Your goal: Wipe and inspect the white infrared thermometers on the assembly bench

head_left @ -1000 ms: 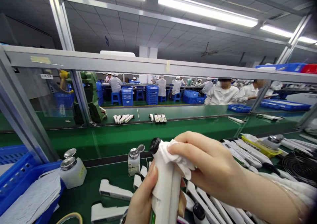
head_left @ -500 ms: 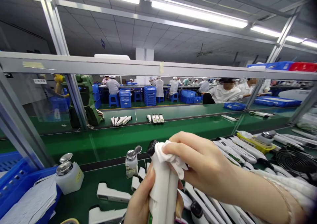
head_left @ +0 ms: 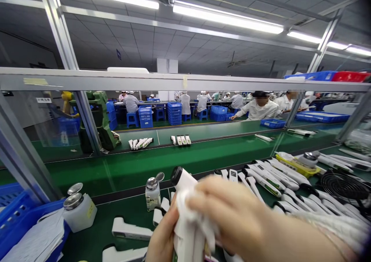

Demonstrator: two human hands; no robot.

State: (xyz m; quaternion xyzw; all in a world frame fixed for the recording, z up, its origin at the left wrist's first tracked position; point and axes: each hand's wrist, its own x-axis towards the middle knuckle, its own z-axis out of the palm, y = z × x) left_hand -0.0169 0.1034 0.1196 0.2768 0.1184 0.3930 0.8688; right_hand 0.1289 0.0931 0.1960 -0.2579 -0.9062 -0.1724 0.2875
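Observation:
In the lower middle, my left hand [head_left: 162,233] is wrapped around a white handheld device [head_left: 185,180] with a black round end, shaped like an infrared thermometer. The device is tilted, its black end pointing up and left. My right hand [head_left: 232,206], smeared by motion, pinches a crumpled white cloth [head_left: 187,206] and presses it on the device's body, below the black end. The cloth and fingers hide much of the device. Left of my hands lie similar white devices [head_left: 131,231]. A small pump bottle [head_left: 152,194] with its lid raised stands just behind.
At left stand a larger pump bottle [head_left: 79,211] and a blue bin [head_left: 17,219] with papers. Many white devices [head_left: 269,177] lie at right, near a yellow tray [head_left: 298,168] and coiled black cable [head_left: 344,186]. A green conveyor [head_left: 116,171] crosses behind. Co-workers [head_left: 261,107] sit beyond the metal frame.
My right hand has moved the cloth down from near the black end to the device's body. A co-worker across the belt has stretched out an arm to the left.

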